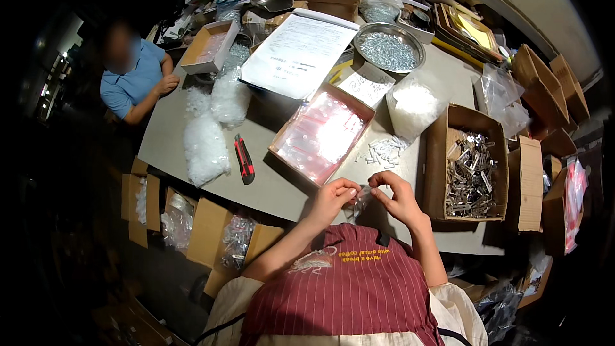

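Nearest me, behind the maroon striped apron (346,295), the person's 2 hands are meeting just over the table's (269,187) near edge. The left hand (334,200) is pinching thumb against forefinger, closed on 1 side of a small clear bag (362,196); the right hand (400,198) is closing its fingertips at the other side, its remaining fingers curling. The bag is hanging between them, and I'm not able to tell what it is holding. I'm judging this 1 as partway through, not yet set down; how many are finished isn't showing. Plenty is waiting, though: loose white pieces (384,151) are lying just beyond, red-edged flat bags (314,134) are filling a carton to the left, and metal clips (473,176) are heaping in a box to the right. Farther off, a bowl of screws (387,50) is standing near written sheets (298,54), and 1 blue-shirted co-worker (138,80) is sitting at the far left.
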